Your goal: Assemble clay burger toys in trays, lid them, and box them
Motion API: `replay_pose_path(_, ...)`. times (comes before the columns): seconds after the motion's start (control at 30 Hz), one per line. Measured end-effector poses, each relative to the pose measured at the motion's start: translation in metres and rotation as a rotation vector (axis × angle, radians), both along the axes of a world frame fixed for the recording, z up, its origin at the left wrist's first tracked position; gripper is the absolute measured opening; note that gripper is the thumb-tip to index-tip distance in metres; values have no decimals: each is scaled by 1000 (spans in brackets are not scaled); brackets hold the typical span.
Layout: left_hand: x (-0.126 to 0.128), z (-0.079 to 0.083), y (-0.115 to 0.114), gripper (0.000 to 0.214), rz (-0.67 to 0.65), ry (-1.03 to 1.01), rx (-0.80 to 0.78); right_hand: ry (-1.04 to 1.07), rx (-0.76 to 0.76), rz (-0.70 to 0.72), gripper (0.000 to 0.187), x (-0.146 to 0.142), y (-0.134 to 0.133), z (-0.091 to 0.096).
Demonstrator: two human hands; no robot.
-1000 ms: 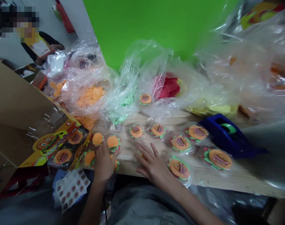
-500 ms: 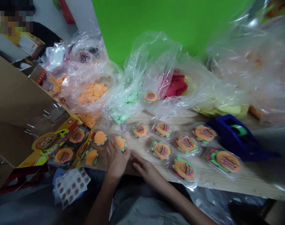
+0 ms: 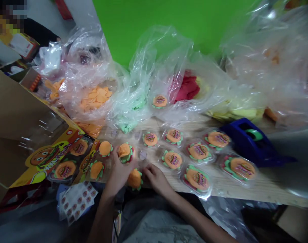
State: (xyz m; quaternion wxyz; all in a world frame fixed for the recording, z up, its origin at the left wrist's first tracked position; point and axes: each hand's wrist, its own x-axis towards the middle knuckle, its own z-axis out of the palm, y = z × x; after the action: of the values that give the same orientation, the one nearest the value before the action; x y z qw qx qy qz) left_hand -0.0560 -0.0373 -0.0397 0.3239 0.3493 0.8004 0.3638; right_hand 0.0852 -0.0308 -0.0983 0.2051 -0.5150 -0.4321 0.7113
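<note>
My left hand point(image 3: 117, 172) and my right hand point(image 3: 156, 177) meet at the near edge of a wooden table point(image 3: 245, 189), with fingers curled around a small orange and green burger toy point(image 3: 135, 178) between them. A second bare burger toy point(image 3: 124, 151) touches my left fingertips. Several burger toys sealed in clear plastic shells lie to the right, such as one point(image 3: 171, 159) close to my right hand and another point(image 3: 197, 178) near the table edge.
A printed burger box point(image 3: 46, 157) with packed toys sits at left beside a cardboard flap point(image 3: 14, 111). Clear bags of orange point(image 3: 94, 98), green point(image 3: 133, 108), red point(image 3: 185, 88) and yellow pieces line the back. A blue tape dispenser point(image 3: 250, 140) stands right. A sticker sheet point(image 3: 76, 201) lies near my lap. A person stands far left.
My right hand drew back from the spread of packed toys toward my left hand. Both hands now close on a burger toy at the table edge.
</note>
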Motion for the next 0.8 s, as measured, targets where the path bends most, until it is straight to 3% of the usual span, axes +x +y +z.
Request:
replay_pose_path(0.1,-7,-6,-4,72,-16,165,-10,-44,0,-30,22,21,4,20)
replay_pose_path(0.23,-15,-30,-14,74,-133,243,-52,-69,-38,-49,26,56,15,57)
replay_pose_path(0.3,-16,-41,-19,76,-203,311,-55,-75,-50,-113,29,70,22,76)
replay_pose_path(0.37,-14,-41,-22,75,-283,420,-31,-63,-36,-191,29,79,29,94)
replay_pose_path(0.47,-2,-15,-23,56,-337,592,95,-38,62,-235,29,83,35,112)
replay_pose_path(0.57,21,32,-19,42,-470,635,369,-33,180,-214,32,79,38,122)
replay_pose_path(0.7,54,82,-6,61,-857,647,656,15,281,-209,29,77,41,130)
replay_pose_path(0.8,68,96,2,67,-1007,725,674,44,300,-209,26,82,44,136)
